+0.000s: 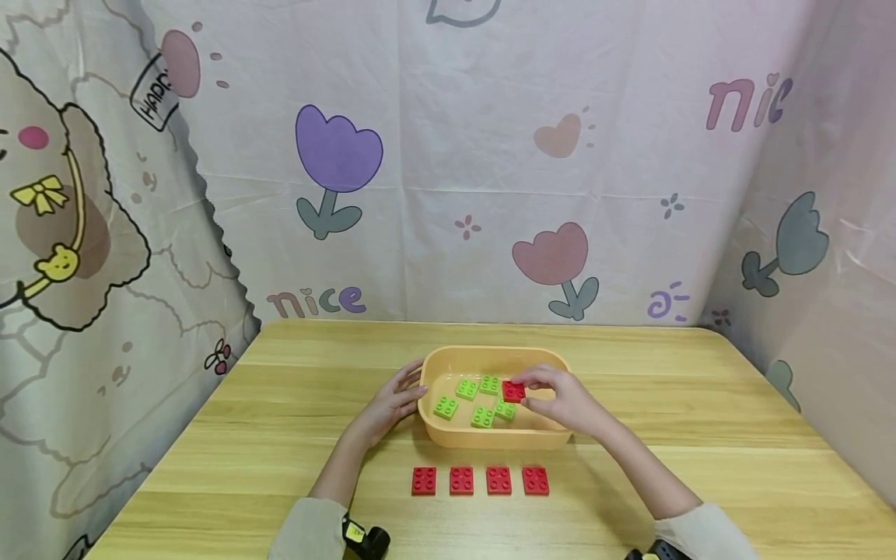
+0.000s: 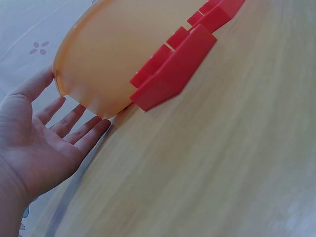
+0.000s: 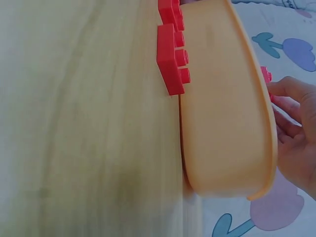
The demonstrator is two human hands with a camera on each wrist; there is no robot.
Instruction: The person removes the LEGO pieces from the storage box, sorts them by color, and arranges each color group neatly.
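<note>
A yellow-orange plastic tub (image 1: 490,439) stands on the table with several green toy building bricks (image 1: 446,407) inside. Over the tub's right part, my right hand (image 1: 563,397) pinches a red brick (image 1: 514,391) between thumb and fingers, close above a green one. In the right wrist view the tub's wall hides most of that brick. My left hand (image 1: 392,400) touches the tub's left end, fingers fairly straight, as the left wrist view shows with the fingertips against the outer wall (image 2: 106,94). Several red bricks (image 1: 461,481) lie in a row in front of the tub, studs up.
The light wooden table (image 1: 280,404) has its back edge against a patterned cloth backdrop (image 1: 462,163). Side cloths (image 1: 182,311) hang at left and right. A wrist camera (image 1: 367,540) shows beside the left sleeve.
</note>
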